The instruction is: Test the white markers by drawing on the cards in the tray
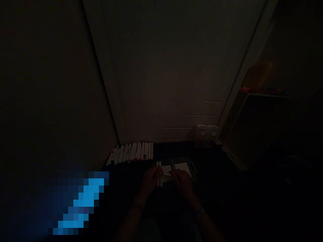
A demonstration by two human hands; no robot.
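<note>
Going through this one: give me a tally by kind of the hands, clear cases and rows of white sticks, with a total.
Hands: 2 (left hand, right hand)
Open clear case: 1
Upright clear cases: 2
Row of white sticks: 1 (too dark to count each stick)
Total: 6

At the far side, a pale upright panel [146, 74] carries a striped heart [174, 106] and thin lines [199, 115]. Two clear cases [201, 136] stand side by side at its foot, right. Farther right, a dim orange object [259, 74] sits atop a cabinet [259, 124]; near left glows a blue, pixelated patch [87, 196].
</note>
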